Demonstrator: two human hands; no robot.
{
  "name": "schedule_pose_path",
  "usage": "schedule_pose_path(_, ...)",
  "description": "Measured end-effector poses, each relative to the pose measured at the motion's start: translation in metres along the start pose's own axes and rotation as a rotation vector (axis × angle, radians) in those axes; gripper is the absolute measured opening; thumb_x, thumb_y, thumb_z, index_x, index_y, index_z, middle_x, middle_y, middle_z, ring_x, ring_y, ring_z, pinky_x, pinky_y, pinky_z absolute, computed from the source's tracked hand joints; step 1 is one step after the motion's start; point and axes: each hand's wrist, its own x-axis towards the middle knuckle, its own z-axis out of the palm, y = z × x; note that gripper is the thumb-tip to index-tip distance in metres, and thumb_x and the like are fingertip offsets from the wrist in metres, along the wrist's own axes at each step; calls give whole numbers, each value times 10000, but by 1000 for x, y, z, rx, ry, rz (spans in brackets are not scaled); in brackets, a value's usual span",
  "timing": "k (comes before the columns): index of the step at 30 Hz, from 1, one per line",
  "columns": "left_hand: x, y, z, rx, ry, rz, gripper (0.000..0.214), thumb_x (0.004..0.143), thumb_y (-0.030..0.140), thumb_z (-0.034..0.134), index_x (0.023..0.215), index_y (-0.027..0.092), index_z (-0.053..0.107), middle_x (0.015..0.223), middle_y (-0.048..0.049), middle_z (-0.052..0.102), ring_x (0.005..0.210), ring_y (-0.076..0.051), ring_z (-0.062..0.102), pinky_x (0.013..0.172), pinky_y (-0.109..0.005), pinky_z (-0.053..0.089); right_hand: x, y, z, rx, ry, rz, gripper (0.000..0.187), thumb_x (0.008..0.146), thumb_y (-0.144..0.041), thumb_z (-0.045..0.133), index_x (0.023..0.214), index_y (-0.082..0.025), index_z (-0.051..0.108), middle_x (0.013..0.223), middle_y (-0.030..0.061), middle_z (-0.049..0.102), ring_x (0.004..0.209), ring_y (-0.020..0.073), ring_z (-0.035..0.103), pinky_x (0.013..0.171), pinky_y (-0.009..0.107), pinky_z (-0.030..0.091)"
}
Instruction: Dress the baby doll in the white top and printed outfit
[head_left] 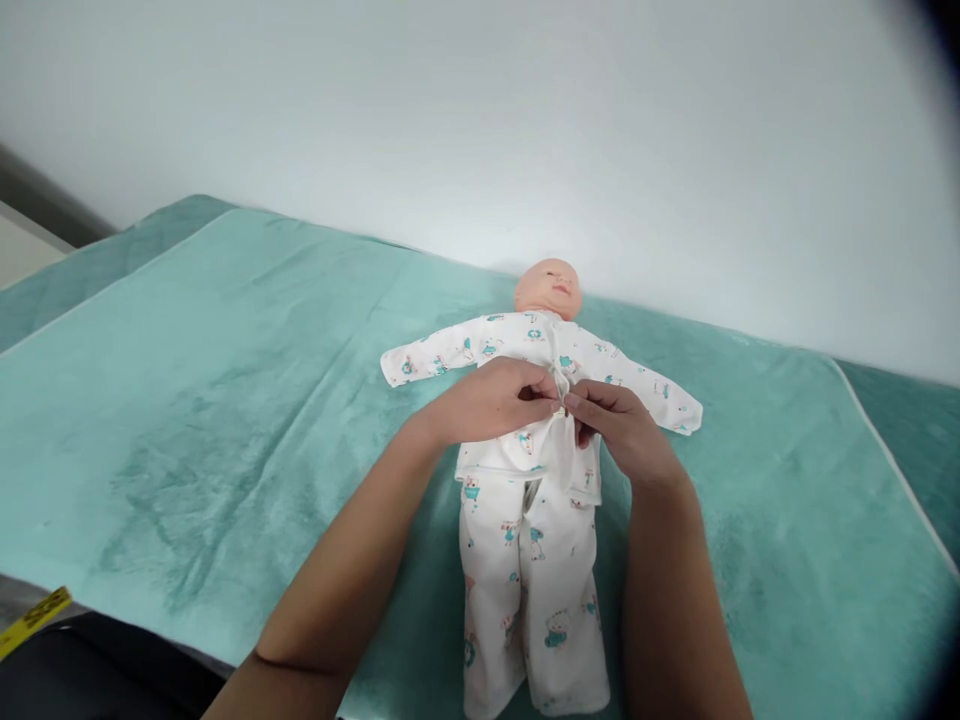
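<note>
A baby doll (549, 287) lies on its back, its head toward the wall. It wears a white printed pajama top (517, 335) with both sleeves spread out and matching pants (491, 560). Over the doll's belly, my left hand (499, 398) pinches one front edge of the top. My right hand (616, 418) pinches the opposite edge, thumb and forefinger close to the left fingertips. The front is partly folded up between the hands. Whatever small fastener may sit between my fingertips is hidden.
A green plush blanket (187, 400) with a pale edge covers the surface under the doll. Behind it rises a white wall (450, 120). At the lower left are a yellow strip with dark markings (34, 622) and a black object (105, 670).
</note>
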Motion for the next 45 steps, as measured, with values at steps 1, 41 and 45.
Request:
schedule_pose_path(1,0,0,0,-9,1,-3,181,875,274,531,761,186,641,675,20,561,624,-106,464,587,-254,328,0,0,0,0,1,-5,377,871,-514,656,665,-202,606,557,-24,568,528,122,545,519,249,445)
schedule_pose_path(41,-2,9,1,46,-61,-48,277,754,413,729,935,217,656,828,13,620,726,-128,558,601,-244,395,6,16,1,110,27,21,336,731,-298,804,780,-221,482,516,-78,580,422,101,570,368,167,335)
schedule_pose_path(45,-1,12,5,133,-26,-33,130,803,282,615,910,216,651,801,16,615,707,-124,541,598,-252,378,6,18,0,114,3,5,312,752,-299,792,801,-219,495,529,-73,591,423,96,569,370,163,328)
